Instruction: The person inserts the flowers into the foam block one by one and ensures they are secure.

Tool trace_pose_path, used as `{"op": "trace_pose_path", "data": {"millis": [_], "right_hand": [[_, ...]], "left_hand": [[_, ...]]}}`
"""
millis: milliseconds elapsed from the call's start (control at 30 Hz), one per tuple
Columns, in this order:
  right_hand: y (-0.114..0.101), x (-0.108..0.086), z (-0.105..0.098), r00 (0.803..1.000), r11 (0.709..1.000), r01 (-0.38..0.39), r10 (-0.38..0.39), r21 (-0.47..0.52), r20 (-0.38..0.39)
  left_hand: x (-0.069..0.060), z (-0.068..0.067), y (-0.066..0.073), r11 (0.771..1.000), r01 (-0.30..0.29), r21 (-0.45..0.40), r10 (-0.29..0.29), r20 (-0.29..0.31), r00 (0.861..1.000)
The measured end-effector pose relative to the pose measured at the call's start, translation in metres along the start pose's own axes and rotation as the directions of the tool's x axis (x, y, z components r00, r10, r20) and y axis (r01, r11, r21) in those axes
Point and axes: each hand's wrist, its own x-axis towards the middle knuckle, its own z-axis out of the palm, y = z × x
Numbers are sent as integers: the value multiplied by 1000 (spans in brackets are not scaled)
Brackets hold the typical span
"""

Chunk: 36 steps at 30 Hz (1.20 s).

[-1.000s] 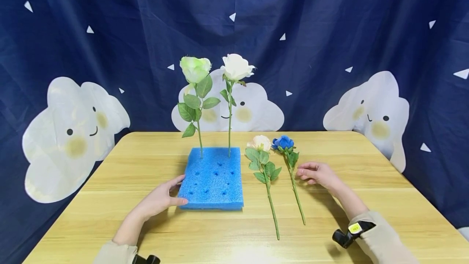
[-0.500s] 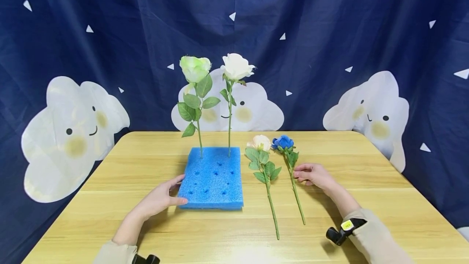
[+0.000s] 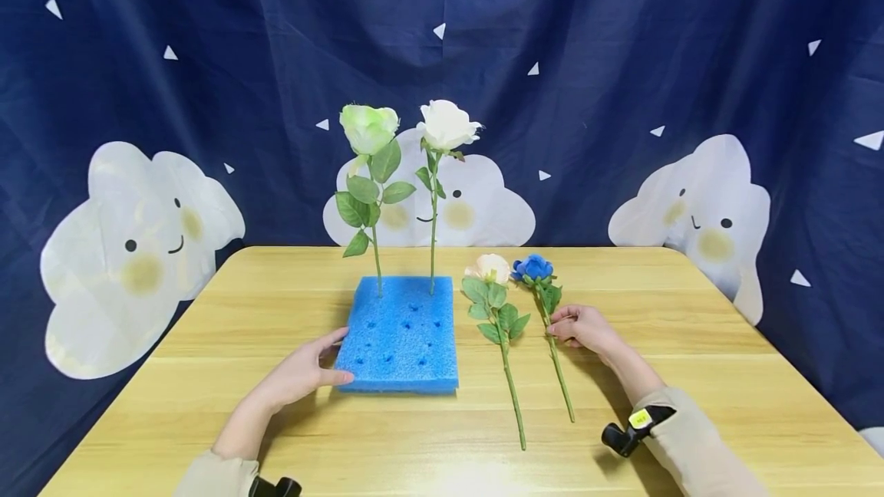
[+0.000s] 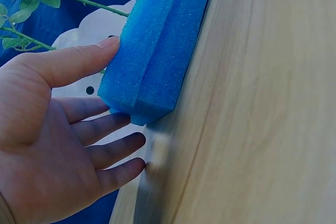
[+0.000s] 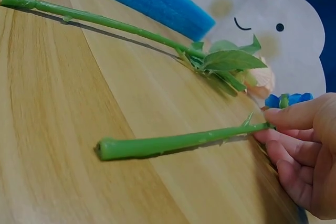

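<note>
In the head view a blue foam block with several small holes lies on the table. My left hand rests at its left side, thumb touching the near corner. The left wrist view shows that hand's fingers extended, not curled round the foam. A green-white rose and a white rose stand upright in the far row of the block. My right hand pinches the stem of a blue flower between thumb and fingers. That stem still lies on or very near the table.
A pale pink flower with green leaves lies between the foam block and the blue flower. The wooden table ends at a dark blue curtain with cloud prints. Each wrist carries a black camera.
My right hand has moved left, from beside the blue flower's stem to pinching it. The left hand, the foam block and the other flowers have stayed in place.
</note>
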Motion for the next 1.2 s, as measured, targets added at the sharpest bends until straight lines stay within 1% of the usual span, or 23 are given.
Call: {"op": "trace_pose_path", "data": {"millis": [100, 233, 333, 467, 633, 733, 833, 900, 1033, 1100, 1200], "right_hand": [[0, 0, 0, 1000, 1000, -1, 1, 2, -5], [-1, -2, -1, 1000, 1000, -1, 1, 30, 7], [-2, -5, -3, 1000, 999, -5, 4, 42, 13], [-4, -7, -3, 1000, 1000, -17, 16, 21, 7], [-4, -9, -2, 999, 999, -35, 35, 36, 0], [-4, -10, -1, 999, 996, -42, 42, 83, 3], [-2, -10, -1, 999, 988, -46, 44, 151, 19], [-1, -11, -2, 999, 977, -45, 39, 207, 36], [-1, -14, -5, 998, 947, -31, 11, 319, 64], [-2, -15, -7, 997, 934, -18, -8, 356, 71], [-4, -16, -8, 997, 919, 17, -46, 393, 65]], "left_hand": [[1, 0, -2, 1000, 5, -3, -5, 0, 1000], [2, 0, -2, 1000, 16, -13, -16, 2, 1000], [1, -1, 0, 1000, 6, -14, -6, 9, 1000], [0, -1, 2, 1000, -5, -12, 5, 12, 1000], [0, -1, 2, 1000, -2, 0, 2, 5, 1000], [-1, -1, 2, 1000, -6, 8, 6, 4, 1000], [-1, 0, 3, 1000, -4, 4, 4, 3, 1000], [0, 0, 3, 1000, 1, 4, -1, 3, 1000], [0, 0, 2, 1000, 4, -2, -4, 5, 1000], [0, 0, 2, 1000, 12, -10, -12, 6, 1000], [0, -1, 2, 1000, 9, -9, -8, 12, 1000]]}}
